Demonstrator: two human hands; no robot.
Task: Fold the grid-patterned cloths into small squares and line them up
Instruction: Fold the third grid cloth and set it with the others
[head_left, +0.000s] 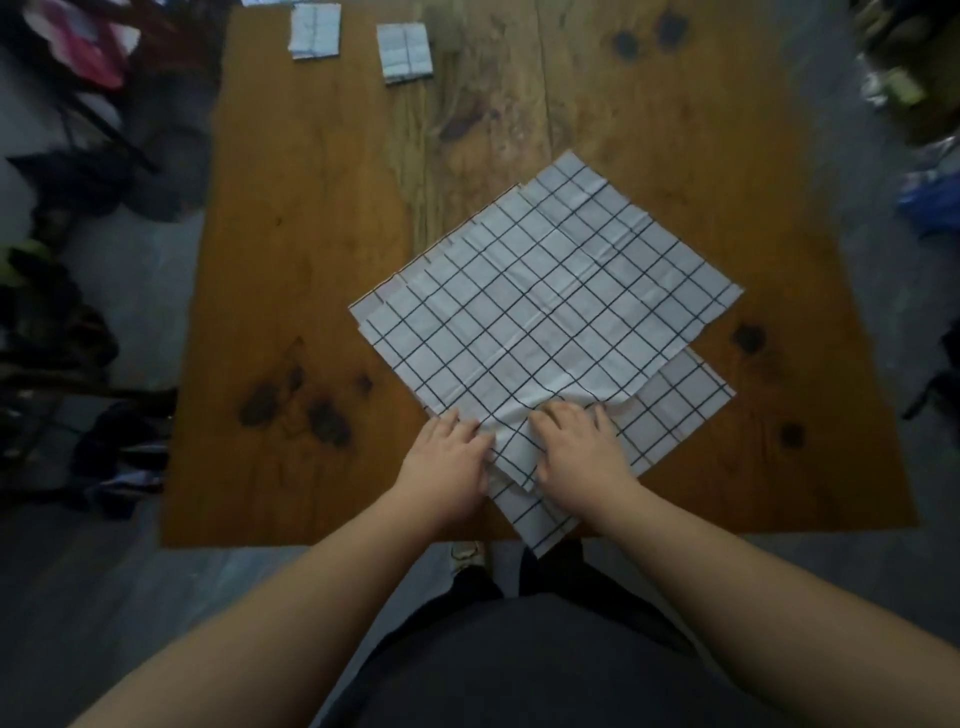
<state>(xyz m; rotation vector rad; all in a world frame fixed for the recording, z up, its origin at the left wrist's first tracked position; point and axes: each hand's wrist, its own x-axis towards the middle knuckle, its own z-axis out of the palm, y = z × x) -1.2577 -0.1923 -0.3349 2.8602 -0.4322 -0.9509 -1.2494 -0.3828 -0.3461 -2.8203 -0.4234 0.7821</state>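
A stack of white cloths with a black grid lies unfolded on the wooden table (291, 270). The top cloth (550, 291) sits turned like a diamond. A lower cloth (680, 405) sticks out at the right and over the near table edge. My left hand (449, 462) and my right hand (579, 441) are side by side at the top cloth's near corner, fingers curled into the bunched fabric there. Two folded small squares lie at the far edge: one folded square (315, 31) at the left and a second folded square (404, 52) to its right.
Dark knots mark the table top near the hands and at the right. Clutter of clothes and bags lies on the floor at the left (78, 322) and at the far right (930, 202). A shoe (467, 553) shows below the near table edge.
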